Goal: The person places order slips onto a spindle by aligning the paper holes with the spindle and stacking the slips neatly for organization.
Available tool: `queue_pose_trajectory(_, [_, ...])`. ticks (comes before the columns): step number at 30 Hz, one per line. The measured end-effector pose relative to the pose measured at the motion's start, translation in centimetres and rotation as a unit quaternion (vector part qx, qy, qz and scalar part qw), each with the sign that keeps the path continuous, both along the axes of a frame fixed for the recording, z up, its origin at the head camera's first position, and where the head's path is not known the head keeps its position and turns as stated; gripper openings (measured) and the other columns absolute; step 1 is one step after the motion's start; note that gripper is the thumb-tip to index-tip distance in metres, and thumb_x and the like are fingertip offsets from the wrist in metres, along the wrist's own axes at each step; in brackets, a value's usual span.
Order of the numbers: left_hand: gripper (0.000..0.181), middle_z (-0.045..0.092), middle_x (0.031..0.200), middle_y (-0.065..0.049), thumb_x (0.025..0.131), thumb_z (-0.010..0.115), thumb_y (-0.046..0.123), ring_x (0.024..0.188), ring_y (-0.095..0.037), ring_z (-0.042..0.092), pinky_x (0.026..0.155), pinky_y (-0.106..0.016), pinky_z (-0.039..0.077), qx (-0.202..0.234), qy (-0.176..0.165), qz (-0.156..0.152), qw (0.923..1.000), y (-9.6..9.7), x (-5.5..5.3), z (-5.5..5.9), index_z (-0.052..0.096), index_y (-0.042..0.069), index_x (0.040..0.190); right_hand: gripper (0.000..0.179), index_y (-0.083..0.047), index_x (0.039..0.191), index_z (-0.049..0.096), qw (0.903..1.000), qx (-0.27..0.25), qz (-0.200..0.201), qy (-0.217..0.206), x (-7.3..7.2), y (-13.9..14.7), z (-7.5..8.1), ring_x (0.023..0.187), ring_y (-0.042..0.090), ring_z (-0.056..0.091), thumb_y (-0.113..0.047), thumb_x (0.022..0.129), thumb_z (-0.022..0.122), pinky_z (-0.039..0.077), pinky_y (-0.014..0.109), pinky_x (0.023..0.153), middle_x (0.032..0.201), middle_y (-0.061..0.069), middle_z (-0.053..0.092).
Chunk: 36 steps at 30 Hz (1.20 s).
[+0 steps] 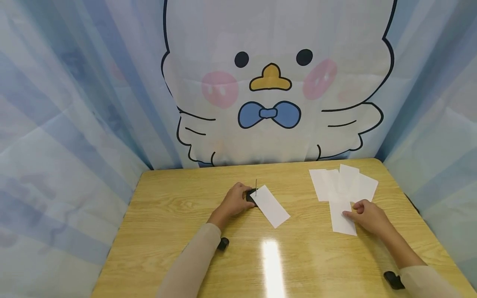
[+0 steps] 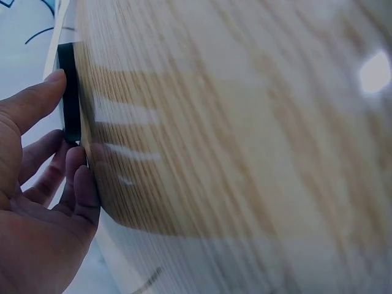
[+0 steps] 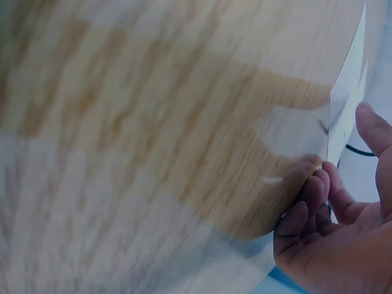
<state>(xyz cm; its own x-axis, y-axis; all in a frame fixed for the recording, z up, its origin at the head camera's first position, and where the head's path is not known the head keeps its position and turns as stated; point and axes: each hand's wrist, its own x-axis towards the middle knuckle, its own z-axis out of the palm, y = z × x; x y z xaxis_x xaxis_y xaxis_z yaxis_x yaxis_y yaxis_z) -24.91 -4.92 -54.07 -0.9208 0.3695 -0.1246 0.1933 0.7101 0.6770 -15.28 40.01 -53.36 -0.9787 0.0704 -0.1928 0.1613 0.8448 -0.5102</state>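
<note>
My left hand (image 1: 235,200) grips a small black base (image 1: 251,197) by its left side, thumb on the near side. A thin upright spike (image 1: 256,183) rises from this base, and one corner of a white paper slip (image 1: 271,207) overlaps it. In the left wrist view the base (image 2: 70,92) shows as a dark flat disc between thumb and fingers. Over on the right, my right hand (image 1: 369,217) is at the edge of another white slip (image 1: 340,223), thumb over the paper. The right wrist view shows its thumb apart from the loosely curled fingers (image 3: 297,223).
Several more white slips (image 1: 320,186) lie fanned out and overlapping behind the right hand. Wood-grain table (image 1: 179,236) lies under everything, with a bright light reflection near its front. A printed curtain (image 1: 275,140) hangs behind, and curtains stand at both sides.
</note>
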Motion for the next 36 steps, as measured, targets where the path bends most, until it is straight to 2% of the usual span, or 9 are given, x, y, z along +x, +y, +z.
queue_pose_trajectory(4, [0.059, 0.057, 0.125, -0.008, 0.090, 0.083, 0.023, 0.099, -0.020, 0.053, 0.087, -0.038, 0.048, -0.002, -0.007, 0.002, 1.0000, 0.0, 0.1, -0.1, 0.061, 0.010, 0.143, 0.073, 0.014, 0.115, 0.055, 1.0000, 0.008, -0.003, -0.005, 0.1, -0.4, -0.3, 0.096, 0.040, 0.059, -0.054, 0.094, 0.072, 0.051, 0.054, 0.084, 0.107, 0.030, 0.061])
queue_pose_trajectory(8, [0.059, 0.057, 0.125, -0.008, 0.090, 0.083, 0.024, 0.100, -0.020, 0.054, 0.088, -0.037, 0.048, 0.001, -0.007, -0.003, 1.0000, 0.1, 0.2, -0.2, 0.062, 0.009, 0.143, 0.073, 0.016, 0.113, 0.055, 0.9997, 0.021, -0.009, -0.010, 0.4, -0.6, -0.4, 0.090, 0.037, 0.058, -0.052, 0.092, 0.074, 0.051, 0.052, 0.081, 0.101, 0.027, 0.060])
queue_pose_trajectory(14, [0.059, 0.057, 0.122, -0.007, 0.089, 0.084, 0.024, 0.095, -0.019, 0.051, 0.083, -0.036, 0.046, -0.005, -0.001, -0.005, 1.0000, 0.2, 0.3, -0.3, 0.062, 0.009, 0.142, 0.062, 0.016, 0.109, 0.057, 0.9995, 0.031, 0.001, 0.004, 0.7, -1.0, -0.6, 0.084, 0.032, 0.055, -0.040, 0.093, 0.076, 0.050, 0.046, 0.078, 0.091, 0.021, 0.059])
queue_pose_trajectory(20, [0.059, 0.057, 0.122, -0.007, 0.090, 0.083, 0.024, 0.096, -0.020, 0.052, 0.083, -0.036, 0.046, -0.007, 0.003, -0.007, 1.0000, 0.2, 0.3, -0.3, 0.062, 0.009, 0.143, 0.054, 0.017, 0.111, 0.058, 0.9994, 0.032, 0.007, 0.008, 0.8, -1.3, -0.2, 0.093, 0.042, 0.063, -0.032, 0.095, 0.074, 0.052, 0.055, 0.082, 0.102, 0.031, 0.065])
queue_pose_trajectory(24, [0.059, 0.057, 0.126, -0.008, 0.090, 0.083, 0.024, 0.101, -0.020, 0.054, 0.089, -0.039, 0.049, -0.004, 0.004, -0.003, 1.0000, 0.3, 0.2, -0.1, 0.062, 0.009, 0.143, 0.048, 0.015, 0.112, 0.059, 0.9996, 0.027, 0.008, 0.009, 0.7, -1.5, 0.1, 0.095, 0.044, 0.065, -0.028, 0.096, 0.072, 0.053, 0.055, 0.083, 0.105, 0.031, 0.066])
queue_pose_trajectory(31, [0.059, 0.058, 0.126, -0.009, 0.089, 0.084, 0.024, 0.099, -0.020, 0.053, 0.088, -0.038, 0.048, -0.002, 0.010, 0.001, 1.0000, 0.2, 0.1, 0.0, 0.062, 0.008, 0.142, 0.038, 0.012, 0.107, 0.058, 0.9994, 0.024, 0.008, 0.022, 0.5, -1.9, 0.2, 0.086, 0.033, 0.063, -0.023, 0.096, 0.071, 0.052, 0.045, 0.075, 0.098, 0.024, 0.066])
queue_pose_trajectory(36, [0.059, 0.058, 0.125, -0.009, 0.090, 0.083, 0.024, 0.099, -0.020, 0.053, 0.086, -0.037, 0.048, 0.002, 0.007, 0.001, 1.0000, 0.1, 0.0, -0.1, 0.062, 0.007, 0.142, 0.031, 0.006, 0.104, 0.055, 0.9991, 0.011, -0.001, 0.040, 0.7, -2.1, 0.2, 0.078, 0.025, 0.058, -0.020, 0.097, 0.071, 0.045, 0.033, 0.066, 0.091, 0.017, 0.063])
